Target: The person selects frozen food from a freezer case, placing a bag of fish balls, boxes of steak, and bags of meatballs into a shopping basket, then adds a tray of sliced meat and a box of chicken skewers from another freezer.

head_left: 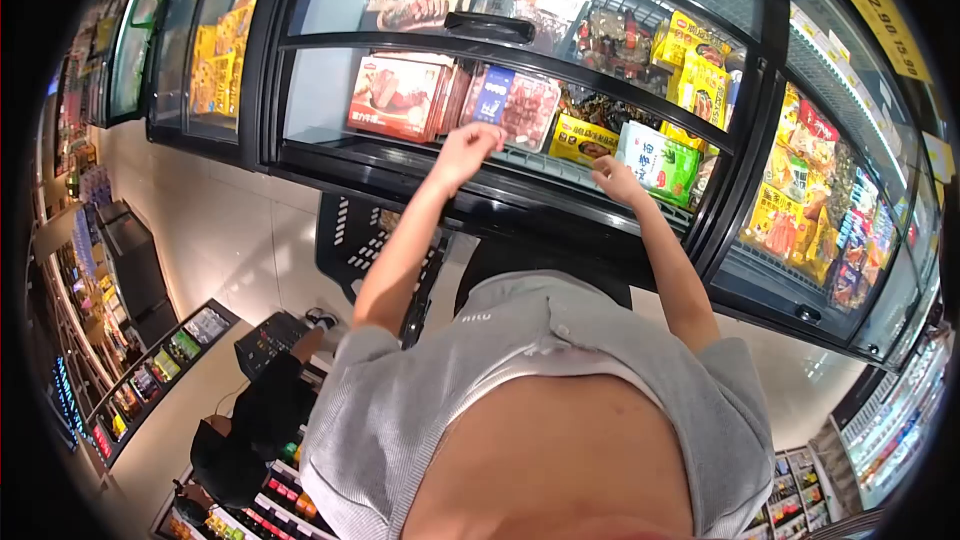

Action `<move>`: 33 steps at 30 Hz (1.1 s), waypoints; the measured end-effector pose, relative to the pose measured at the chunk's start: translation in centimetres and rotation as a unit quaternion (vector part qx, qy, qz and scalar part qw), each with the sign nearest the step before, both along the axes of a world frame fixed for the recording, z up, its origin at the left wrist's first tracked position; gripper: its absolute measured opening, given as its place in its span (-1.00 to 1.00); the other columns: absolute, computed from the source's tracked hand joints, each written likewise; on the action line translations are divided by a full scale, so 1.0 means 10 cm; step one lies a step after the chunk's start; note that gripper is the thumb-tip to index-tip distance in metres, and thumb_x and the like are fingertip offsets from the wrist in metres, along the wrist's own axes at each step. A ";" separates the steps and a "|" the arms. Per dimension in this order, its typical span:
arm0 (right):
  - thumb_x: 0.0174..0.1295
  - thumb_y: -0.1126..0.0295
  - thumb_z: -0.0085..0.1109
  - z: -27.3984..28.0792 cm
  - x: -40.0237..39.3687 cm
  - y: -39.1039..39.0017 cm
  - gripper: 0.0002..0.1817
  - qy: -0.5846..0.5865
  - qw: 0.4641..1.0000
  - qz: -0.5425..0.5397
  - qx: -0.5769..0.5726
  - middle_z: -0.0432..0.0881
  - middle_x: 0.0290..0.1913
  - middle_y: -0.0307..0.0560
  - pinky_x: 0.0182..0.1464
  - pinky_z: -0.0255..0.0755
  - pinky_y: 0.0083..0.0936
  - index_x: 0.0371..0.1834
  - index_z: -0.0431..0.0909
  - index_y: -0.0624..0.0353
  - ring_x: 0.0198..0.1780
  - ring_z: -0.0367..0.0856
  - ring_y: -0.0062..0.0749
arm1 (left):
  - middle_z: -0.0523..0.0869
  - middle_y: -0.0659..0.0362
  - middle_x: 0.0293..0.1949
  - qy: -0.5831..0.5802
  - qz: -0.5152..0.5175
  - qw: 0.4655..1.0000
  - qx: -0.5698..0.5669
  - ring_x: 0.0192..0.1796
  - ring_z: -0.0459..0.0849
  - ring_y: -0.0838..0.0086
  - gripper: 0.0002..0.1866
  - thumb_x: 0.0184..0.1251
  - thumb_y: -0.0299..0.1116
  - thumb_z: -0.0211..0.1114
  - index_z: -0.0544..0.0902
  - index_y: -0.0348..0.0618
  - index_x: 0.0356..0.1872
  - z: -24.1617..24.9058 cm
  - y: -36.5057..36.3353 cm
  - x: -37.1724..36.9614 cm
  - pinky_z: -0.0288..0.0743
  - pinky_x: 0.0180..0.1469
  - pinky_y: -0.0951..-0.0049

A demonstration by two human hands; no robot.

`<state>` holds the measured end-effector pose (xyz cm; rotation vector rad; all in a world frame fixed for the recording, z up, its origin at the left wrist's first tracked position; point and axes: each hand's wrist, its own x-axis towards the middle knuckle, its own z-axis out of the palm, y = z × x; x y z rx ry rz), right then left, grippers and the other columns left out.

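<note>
My left hand [472, 152] is raised at the front of a freezer [570, 205], its fingers curled together with nothing showing in them. Just behind it stand a clear pack of red meat cubes with a blue label [510, 108] and a row of red and white boxes [398, 95]. Farther right, my right hand [617, 182] has its fingers bent inward, and no object shows in them. It overlaps the lower edge of the display, near a yellow food packet [585, 140] and a white and green bag [657, 160].
A black shopping basket [345, 245] is beside me on the left, below the freezer. More yellow packets [700, 80] fill the compartment behind a dark frame bar with a handle [490, 28]. A person in dark clothes [240, 445] is at lower left, near low shelves.
</note>
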<state>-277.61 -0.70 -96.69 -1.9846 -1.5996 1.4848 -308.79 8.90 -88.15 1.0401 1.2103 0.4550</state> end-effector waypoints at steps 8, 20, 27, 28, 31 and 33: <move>0.16 0.22 0.20 -0.27 -0.01 0.09 -0.58 -0.057 0.994 -0.098 0.007 0.60 -0.26 0.05 -0.15 0.47 -0.35 0.02 0.46 0.21 -0.24 0.59 -0.20 | 0.73 -0.02 -0.24 0.219 -0.134 0.966 -0.007 -0.15 0.70 0.31 -0.65 0.18 -0.16 0.25 0.68 -0.26 -0.20 -1.05 0.77 0.05 0.50 -0.03 0.37; 0.19 0.26 0.11 -1.01 -0.10 0.73 -0.63 -0.056 0.988 -0.110 -0.088 0.63 -0.07 0.12 0.04 0.45 -0.34 0.00 0.47 0.26 -0.03 0.61 -0.06 | 0.60 -0.19 -0.01 0.393 -0.366 0.842 0.046 0.10 0.57 0.07 -0.54 0.24 -0.06 0.09 0.63 -0.26 -0.09 -2.84 1.55 0.60 0.40 0.17 0.18; 0.15 0.20 0.17 -1.89 -0.20 1.26 -0.51 -0.047 0.950 -0.234 -0.200 0.62 -0.04 0.15 0.03 0.45 -0.41 0.09 0.45 0.27 -0.02 0.62 -0.24 | 0.49 -0.19 0.12 0.459 -0.402 0.782 0.128 0.21 0.46 0.11 -0.45 0.26 0.01 0.08 0.53 -0.27 0.06 -3.62 1.41 0.43 0.32 0.25 0.19; 0.14 0.20 0.18 -2.01 -0.28 1.37 -0.49 -0.045 0.934 -0.283 -0.214 0.61 -0.02 0.16 0.04 0.45 -0.41 0.12 0.44 0.27 0.00 0.61 -0.26 | 0.42 -0.17 0.21 0.481 -0.375 0.767 0.198 0.29 0.39 0.14 -0.39 0.27 0.05 0.07 0.47 -0.24 0.15 -3.92 1.29 0.32 0.26 0.29 0.20; 0.14 0.20 0.18 -2.39 -0.63 1.45 -0.44 0.024 0.920 -0.350 -0.174 0.60 0.00 0.18 0.06 0.43 -0.42 0.19 0.41 0.26 0.05 0.58 -0.25 | 0.31 -0.09 0.34 0.473 -0.347 0.753 0.297 0.39 0.25 0.18 -0.38 0.34 0.05 0.04 0.35 -0.15 0.29 -3.94 1.45 0.24 0.13 0.38 0.21; 0.23 0.25 0.13 -2.46 -0.75 1.58 -0.47 0.050 0.934 -0.323 -0.141 0.55 0.10 0.12 0.15 0.35 -0.43 0.23 0.36 0.28 0.14 0.50 -0.22 | 0.33 -0.09 0.32 0.425 -0.347 0.795 0.258 0.37 0.28 0.17 -0.41 0.35 0.02 0.04 0.36 -0.15 0.27 -3.68 1.74 0.29 0.14 0.37 0.22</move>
